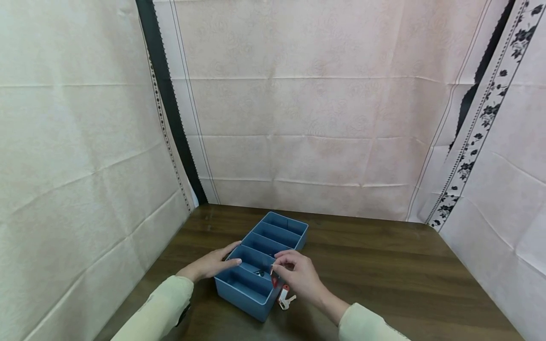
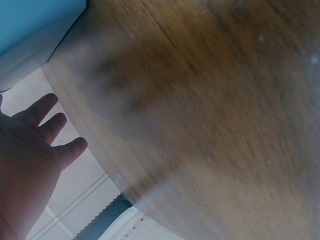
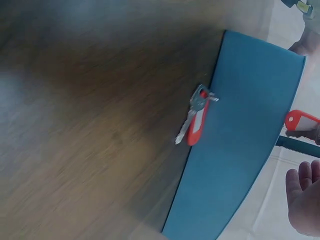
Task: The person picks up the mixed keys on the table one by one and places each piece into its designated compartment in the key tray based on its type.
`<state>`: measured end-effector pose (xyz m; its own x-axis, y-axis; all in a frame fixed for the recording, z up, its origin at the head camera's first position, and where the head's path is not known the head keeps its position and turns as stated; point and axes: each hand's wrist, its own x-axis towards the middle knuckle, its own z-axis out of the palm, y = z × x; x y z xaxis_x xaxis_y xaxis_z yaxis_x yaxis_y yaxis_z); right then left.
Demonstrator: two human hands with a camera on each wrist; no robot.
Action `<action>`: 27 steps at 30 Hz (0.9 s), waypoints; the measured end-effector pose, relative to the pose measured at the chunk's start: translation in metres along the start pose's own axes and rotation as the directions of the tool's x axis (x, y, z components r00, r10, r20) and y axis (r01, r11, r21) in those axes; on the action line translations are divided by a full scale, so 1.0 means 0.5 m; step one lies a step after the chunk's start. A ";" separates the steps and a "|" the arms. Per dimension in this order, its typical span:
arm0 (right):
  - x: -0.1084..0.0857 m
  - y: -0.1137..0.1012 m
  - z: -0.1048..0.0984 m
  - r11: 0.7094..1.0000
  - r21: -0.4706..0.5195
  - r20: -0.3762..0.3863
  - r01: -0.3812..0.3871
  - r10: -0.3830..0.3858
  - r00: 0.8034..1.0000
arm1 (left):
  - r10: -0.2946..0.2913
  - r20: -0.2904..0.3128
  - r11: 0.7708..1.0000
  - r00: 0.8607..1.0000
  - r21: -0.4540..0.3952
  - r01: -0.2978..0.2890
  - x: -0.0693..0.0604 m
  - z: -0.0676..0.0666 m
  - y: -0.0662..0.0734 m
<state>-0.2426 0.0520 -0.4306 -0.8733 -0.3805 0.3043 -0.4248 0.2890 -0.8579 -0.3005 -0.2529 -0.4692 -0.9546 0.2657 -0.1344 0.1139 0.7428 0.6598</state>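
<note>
A blue divided box (image 1: 243, 300) stands on the table. My left hand (image 1: 212, 265) rests at its left side, thumb over the rim; in the left wrist view its fingers (image 2: 70, 151) are spread and fairly straight. My right hand (image 1: 300, 277) is above the right rim, pinching a key with a red tag (image 1: 274, 280); the tag (image 3: 301, 121) also shows in the right wrist view, beyond the rim. Another key with a red-and-white tag (image 1: 283, 294) lies on the table against the box's right side. Small metallic items (image 1: 259, 273) lie in a near compartment, too small to identify.
The brown wooden table (image 1: 384, 284) extends to both sides of the box. Pale cloth (image 1: 315, 118) hangs behind and along both sides, with dark strips (image 1: 170, 104) at the corners. The box's far compartments (image 1: 281, 221) lie beyond my hands.
</note>
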 end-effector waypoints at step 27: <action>0.051 -0.033 0.125 0.998 -0.048 -0.018 0.041 -0.042 0.999 | -0.003 0.007 1.000 1.000 0.015 0.003 0.001 -0.001 -0.001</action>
<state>-0.2428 -0.0172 -0.4344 -0.8588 -0.3765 0.3474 -0.4713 0.3147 -0.8239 -0.3011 -0.2535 -0.4691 -0.9531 0.2676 -0.1413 0.1153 0.7529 0.6479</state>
